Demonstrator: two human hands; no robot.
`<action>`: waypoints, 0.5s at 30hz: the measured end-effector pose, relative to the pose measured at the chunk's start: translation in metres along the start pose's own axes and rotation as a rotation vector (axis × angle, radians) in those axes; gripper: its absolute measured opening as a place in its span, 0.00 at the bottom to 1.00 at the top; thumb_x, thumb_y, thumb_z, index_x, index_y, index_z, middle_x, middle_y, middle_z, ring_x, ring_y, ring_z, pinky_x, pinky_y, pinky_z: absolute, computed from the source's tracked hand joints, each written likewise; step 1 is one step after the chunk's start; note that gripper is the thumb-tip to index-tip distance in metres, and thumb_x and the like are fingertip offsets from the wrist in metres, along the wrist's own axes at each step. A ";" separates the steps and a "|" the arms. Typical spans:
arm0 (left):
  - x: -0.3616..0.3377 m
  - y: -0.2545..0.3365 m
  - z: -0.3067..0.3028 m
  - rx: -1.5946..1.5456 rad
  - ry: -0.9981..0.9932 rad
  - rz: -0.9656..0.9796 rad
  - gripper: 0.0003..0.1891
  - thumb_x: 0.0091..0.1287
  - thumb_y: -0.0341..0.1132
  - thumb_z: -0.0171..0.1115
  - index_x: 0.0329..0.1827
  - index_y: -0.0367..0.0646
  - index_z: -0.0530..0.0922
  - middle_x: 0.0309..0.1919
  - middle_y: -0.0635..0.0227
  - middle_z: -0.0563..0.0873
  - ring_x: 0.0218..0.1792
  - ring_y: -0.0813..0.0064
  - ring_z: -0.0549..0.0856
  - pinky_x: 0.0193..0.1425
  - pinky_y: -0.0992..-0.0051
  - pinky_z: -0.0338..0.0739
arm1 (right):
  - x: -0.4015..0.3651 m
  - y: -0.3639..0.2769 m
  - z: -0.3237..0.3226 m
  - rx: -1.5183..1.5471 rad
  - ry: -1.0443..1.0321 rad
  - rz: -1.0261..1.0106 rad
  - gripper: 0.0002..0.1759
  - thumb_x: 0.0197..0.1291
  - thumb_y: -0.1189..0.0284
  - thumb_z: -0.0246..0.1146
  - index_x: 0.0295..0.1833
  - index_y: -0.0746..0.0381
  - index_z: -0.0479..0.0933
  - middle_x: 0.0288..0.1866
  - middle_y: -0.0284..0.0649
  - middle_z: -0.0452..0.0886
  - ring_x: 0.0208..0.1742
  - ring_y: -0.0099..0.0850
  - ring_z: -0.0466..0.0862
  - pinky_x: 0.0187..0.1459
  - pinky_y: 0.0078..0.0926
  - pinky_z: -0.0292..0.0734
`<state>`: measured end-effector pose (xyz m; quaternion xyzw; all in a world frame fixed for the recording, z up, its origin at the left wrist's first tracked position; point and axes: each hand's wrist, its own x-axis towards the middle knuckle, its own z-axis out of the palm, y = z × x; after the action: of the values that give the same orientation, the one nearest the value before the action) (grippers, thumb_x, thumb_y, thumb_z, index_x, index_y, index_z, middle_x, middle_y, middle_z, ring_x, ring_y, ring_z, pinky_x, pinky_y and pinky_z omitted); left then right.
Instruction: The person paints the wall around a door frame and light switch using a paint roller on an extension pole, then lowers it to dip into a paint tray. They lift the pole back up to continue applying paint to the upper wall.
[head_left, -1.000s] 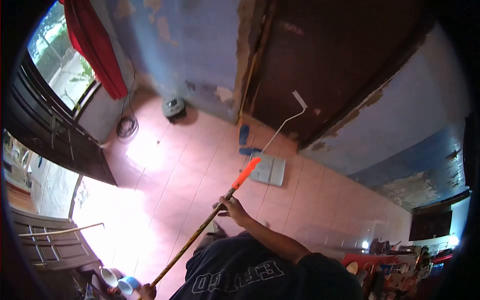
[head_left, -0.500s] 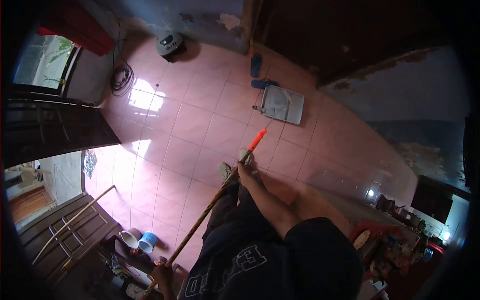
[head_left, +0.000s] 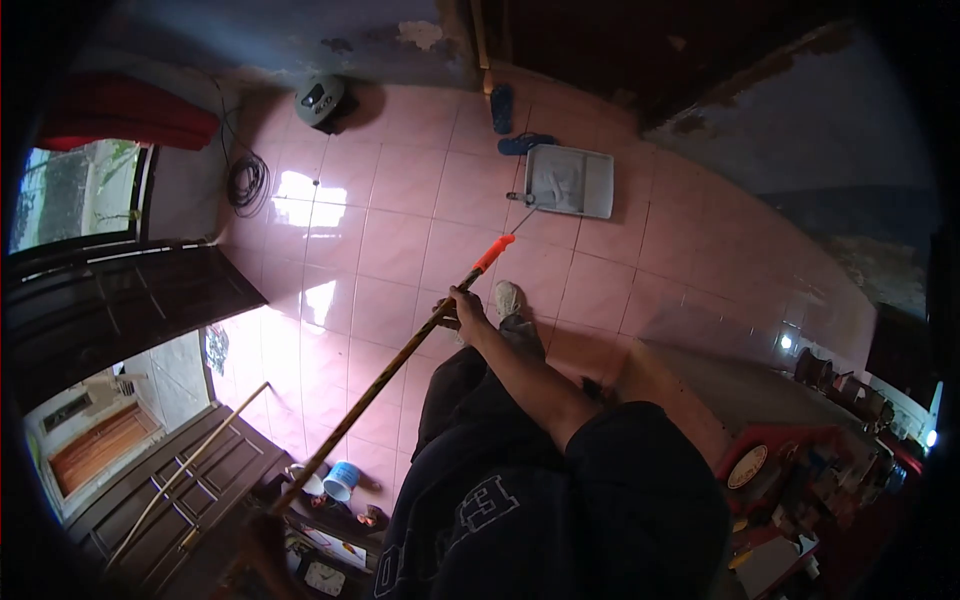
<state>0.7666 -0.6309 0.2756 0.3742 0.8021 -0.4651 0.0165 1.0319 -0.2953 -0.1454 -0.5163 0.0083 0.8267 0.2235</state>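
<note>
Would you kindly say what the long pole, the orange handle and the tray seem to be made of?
Pole: perhaps wood or bamboo, given its streaked brown, slightly shiny surface. Orange handle: probably smooth plastic, judging by its even, bright colour. Tray: possibly plastic, from its matte, pale rim.

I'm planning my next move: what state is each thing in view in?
Pole: held, slanting
Right hand: closed around the pole
Left hand: at the pole's lower end, grip unclear
Tray: flat on the floor
Roller rod: reaching to the tray
Blue sandals: unworn
Helmet: on the floor
Cable: coiled
Double door: open
</note>
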 end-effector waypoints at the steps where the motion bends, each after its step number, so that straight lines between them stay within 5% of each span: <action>1: 0.015 -0.009 -0.031 0.022 0.014 -0.045 0.15 0.62 0.50 0.64 0.26 0.49 0.80 0.20 0.63 0.83 0.26 0.56 0.86 0.30 0.56 0.80 | 0.001 -0.010 0.004 0.001 -0.007 -0.016 0.14 0.72 0.58 0.54 0.38 0.56 0.69 0.34 0.39 0.83 0.38 0.38 0.87 0.40 0.44 0.86; 4: 0.038 -0.061 -0.108 -0.257 0.447 0.180 0.17 0.49 0.43 0.77 0.25 0.48 0.73 0.28 0.63 0.79 0.35 0.55 0.81 0.41 0.56 0.73 | 0.006 -0.038 0.018 0.131 -0.026 -0.067 0.14 0.72 0.58 0.55 0.38 0.57 0.70 0.34 0.40 0.82 0.39 0.38 0.87 0.41 0.43 0.85; 5: 0.045 -0.070 -0.143 -0.220 0.477 0.165 0.19 0.48 0.42 0.78 0.27 0.46 0.73 0.30 0.63 0.78 0.37 0.56 0.80 0.46 0.57 0.73 | 0.007 -0.051 0.022 0.209 -0.020 -0.107 0.14 0.71 0.58 0.56 0.38 0.57 0.72 0.34 0.41 0.83 0.41 0.38 0.86 0.44 0.44 0.83; 6: 0.055 -0.082 -0.165 -0.107 0.750 0.286 0.18 0.49 0.42 0.77 0.30 0.45 0.76 0.30 0.62 0.78 0.39 0.54 0.80 0.49 0.55 0.73 | 0.010 -0.062 0.025 0.289 -0.012 -0.144 0.15 0.71 0.58 0.57 0.39 0.58 0.74 0.34 0.41 0.83 0.42 0.37 0.86 0.48 0.45 0.81; 7: 0.057 -0.102 -0.190 -0.161 0.463 0.192 0.19 0.53 0.42 0.77 0.41 0.42 0.80 0.39 0.61 0.83 0.46 0.54 0.81 0.60 0.55 0.72 | 0.019 -0.070 0.023 0.317 -0.047 -0.200 0.14 0.70 0.59 0.58 0.36 0.58 0.75 0.34 0.42 0.84 0.41 0.38 0.86 0.46 0.43 0.81; 8: 0.063 -0.106 -0.213 -0.204 0.618 0.252 0.21 0.53 0.40 0.77 0.45 0.40 0.80 0.42 0.59 0.83 0.49 0.51 0.80 0.65 0.54 0.70 | 0.024 -0.080 0.023 0.349 -0.049 -0.236 0.14 0.70 0.59 0.59 0.35 0.57 0.75 0.34 0.42 0.84 0.40 0.38 0.86 0.45 0.43 0.81; 12: 0.120 -0.103 -0.269 -0.044 0.927 0.374 0.18 0.51 0.35 0.77 0.40 0.39 0.79 0.39 0.58 0.82 0.45 0.51 0.80 0.59 0.55 0.72 | 0.043 -0.122 0.036 0.474 0.051 -0.277 0.14 0.69 0.59 0.61 0.34 0.56 0.74 0.33 0.41 0.83 0.38 0.37 0.86 0.43 0.42 0.81; 15: 0.165 -0.078 -0.307 -0.241 0.705 0.348 0.15 0.53 0.34 0.76 0.38 0.38 0.79 0.38 0.57 0.82 0.45 0.52 0.81 0.56 0.57 0.73 | 0.059 -0.148 0.044 0.542 0.104 -0.345 0.13 0.68 0.58 0.62 0.36 0.56 0.74 0.33 0.39 0.82 0.36 0.37 0.85 0.39 0.40 0.80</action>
<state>0.6983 -0.3239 0.4448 0.6362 0.7320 -0.2016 -0.1370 1.0293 -0.1298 -0.1435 -0.4733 0.1517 0.7169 0.4889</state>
